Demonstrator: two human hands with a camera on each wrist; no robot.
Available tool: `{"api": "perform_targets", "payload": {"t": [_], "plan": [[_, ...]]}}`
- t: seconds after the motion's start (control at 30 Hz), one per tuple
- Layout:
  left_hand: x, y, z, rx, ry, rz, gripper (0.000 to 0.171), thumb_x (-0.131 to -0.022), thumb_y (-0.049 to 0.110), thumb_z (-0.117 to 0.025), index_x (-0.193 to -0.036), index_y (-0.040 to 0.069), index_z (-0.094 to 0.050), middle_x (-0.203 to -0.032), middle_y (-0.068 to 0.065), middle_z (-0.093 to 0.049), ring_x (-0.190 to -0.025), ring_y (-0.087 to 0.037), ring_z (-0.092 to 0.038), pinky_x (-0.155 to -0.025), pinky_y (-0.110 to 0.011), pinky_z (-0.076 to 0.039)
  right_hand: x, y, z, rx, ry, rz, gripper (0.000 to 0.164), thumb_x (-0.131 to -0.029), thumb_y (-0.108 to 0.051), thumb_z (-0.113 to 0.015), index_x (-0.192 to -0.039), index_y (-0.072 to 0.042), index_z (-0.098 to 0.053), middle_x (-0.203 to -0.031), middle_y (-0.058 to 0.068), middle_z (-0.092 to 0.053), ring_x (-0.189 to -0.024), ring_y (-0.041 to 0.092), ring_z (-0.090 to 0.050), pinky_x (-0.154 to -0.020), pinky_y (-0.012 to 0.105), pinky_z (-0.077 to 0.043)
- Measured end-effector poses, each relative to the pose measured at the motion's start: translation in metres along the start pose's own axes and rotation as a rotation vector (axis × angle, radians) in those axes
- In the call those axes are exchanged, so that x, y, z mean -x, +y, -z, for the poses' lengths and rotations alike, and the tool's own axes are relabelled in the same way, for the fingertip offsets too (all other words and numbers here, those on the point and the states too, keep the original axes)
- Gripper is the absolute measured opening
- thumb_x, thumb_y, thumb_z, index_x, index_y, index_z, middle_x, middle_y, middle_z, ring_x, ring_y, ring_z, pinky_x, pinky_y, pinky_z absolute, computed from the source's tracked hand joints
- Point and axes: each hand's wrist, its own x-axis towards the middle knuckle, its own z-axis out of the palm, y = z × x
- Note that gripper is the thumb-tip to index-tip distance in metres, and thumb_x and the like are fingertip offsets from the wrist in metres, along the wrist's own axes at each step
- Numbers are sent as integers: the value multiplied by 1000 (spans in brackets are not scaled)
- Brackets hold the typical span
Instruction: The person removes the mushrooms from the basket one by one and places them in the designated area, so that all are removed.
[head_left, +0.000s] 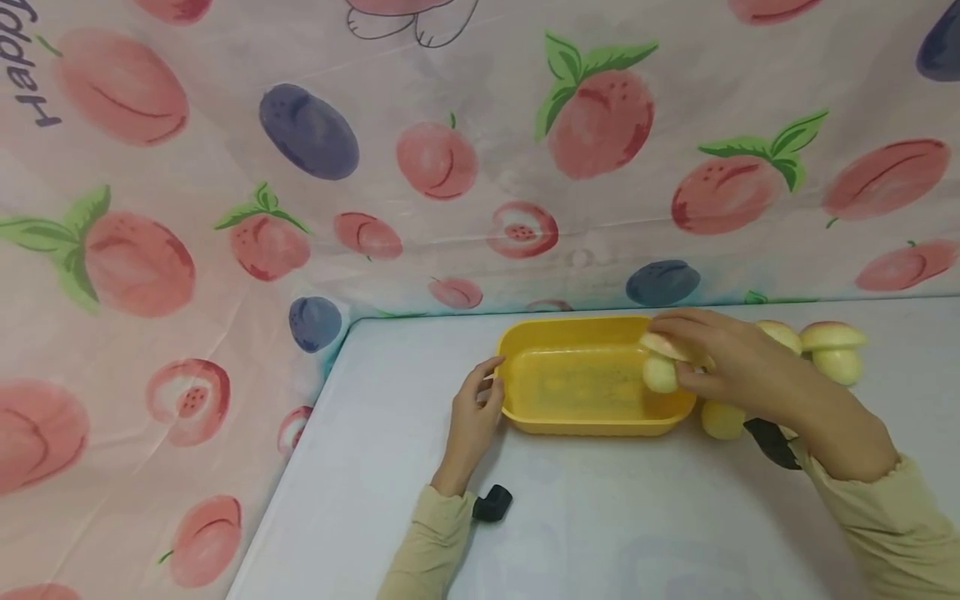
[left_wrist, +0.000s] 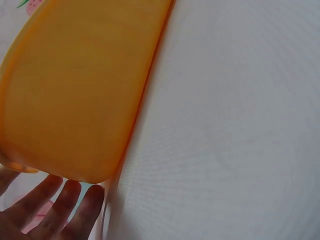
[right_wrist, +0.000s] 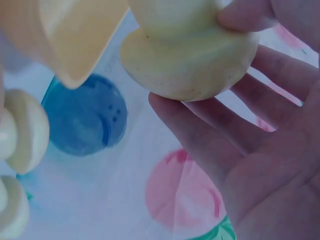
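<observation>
A yellow plastic basin (head_left: 592, 427) rests on the white table, with only its bare bottom showing inside. At its left end my left hand (head_left: 476, 417) touches the outer wall with its fingertips; the left wrist view shows the fingers (left_wrist: 90, 205) extended against that end. My right hand (head_left: 738, 362) holds a pale yellow mushroom (head_left: 662, 375), cap up, over the basin's right end. The right wrist view has the thumb on the stem and the fingers under the cap of this mushroom (right_wrist: 185, 65). My right hand partly hides the basin's right rim.
More mushrooms stand right of the basin: one (head_left: 834, 354) at the far right, another (head_left: 780, 335) beside it, partly hidden, and one (head_left: 723, 419) below my right hand. A fruit-patterned cloth (head_left: 480, 100) rises behind the table and along its left side.
</observation>
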Motion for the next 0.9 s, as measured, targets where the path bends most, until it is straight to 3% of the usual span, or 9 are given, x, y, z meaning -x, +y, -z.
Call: {"api": "perform_targets", "payload": {"t": [0.07,0.27,0.53,0.73,0.77,0.9], "plan": [[0,1,0,0,-1,-4,35,-103,6,-50,-137,1,-56,-142,-15,-54,-113,-34,-59,-89,-36,-54,5,3,2,16,28,-3,48,-79,-6,-72,-126,-4,-64,-128,16,-62,-97,26,-63,-72,43,-52],[-1,-3,-1,-10,-4,2,35,-103,7,-49,-138,0,-55,-141,-16,-54,-114,-35,-59,-88,-35,-54,16,14,7,6,62,-22,49,-75,-5,-74,-123,-4,-64,-123,14,-64,-110,35,-61,-84,54,-49],[-9,-39,-7,-6,16,7,36,-104,15,-51,-140,11,-56,-144,-9,-53,-114,-29,-59,-87,-33,-54,30,28,11,-23,23,-110,51,-78,-4,-75,-127,-6,-60,-129,15,-59,-119,38,-53,-90,58,-43],[-10,-42,-6,-3,19,-12,34,-104,20,-51,-138,18,-58,-142,-2,-55,-112,-23,-60,-85,-30,-55,42,38,16,49,68,-114,56,-71,-2,-77,-124,-7,-62,-125,14,-62,-109,39,-60,-83,59,-48],[-10,-42,-6,-5,19,-12,34,-104,20,-51,-137,17,-58,-142,-2,-55,-112,-23,-60,-85,-30,-55,45,40,17,61,76,-117,57,-70,-2,-78,-124,-7,-62,-125,13,-63,-107,38,-62,-83,53,-50],[-10,-42,-6,-12,14,-10,35,-104,18,-51,-138,17,-58,-142,-2,-55,-112,-22,-60,-84,-30,-55,53,47,19,50,38,-191,60,-71,-4,-80,-128,-8,-60,-129,15,-60,-110,37,-59,-86,52,-48]]}}
